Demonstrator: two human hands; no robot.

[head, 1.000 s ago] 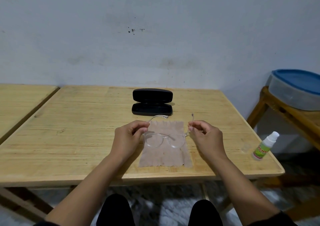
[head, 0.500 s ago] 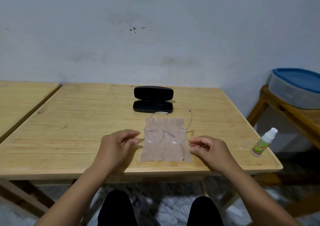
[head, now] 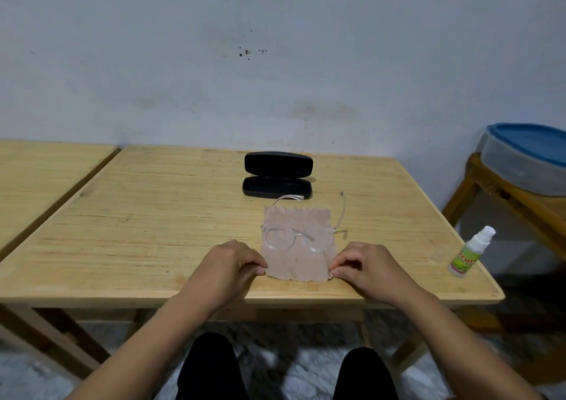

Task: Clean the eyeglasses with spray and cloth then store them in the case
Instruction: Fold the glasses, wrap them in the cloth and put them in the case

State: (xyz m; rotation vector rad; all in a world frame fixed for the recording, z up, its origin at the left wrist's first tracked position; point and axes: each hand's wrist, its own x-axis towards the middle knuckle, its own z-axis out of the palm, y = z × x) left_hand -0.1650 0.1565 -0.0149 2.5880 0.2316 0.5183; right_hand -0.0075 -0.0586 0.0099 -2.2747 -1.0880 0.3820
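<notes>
Wooden table (head: 153, 222), both hands curled, left hand (head: 228, 266) and right hand (head: 364, 266) pinching cloth (head: 297, 261) corners

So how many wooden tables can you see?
2. One table is right in front, holding the glasses, cloth and case. Another table is at the far left, partly out of view.

The blue-lidded tub (head: 533, 157) runs off the right edge; the spray bottle's (head: 470, 252) label is too small to read.
</notes>
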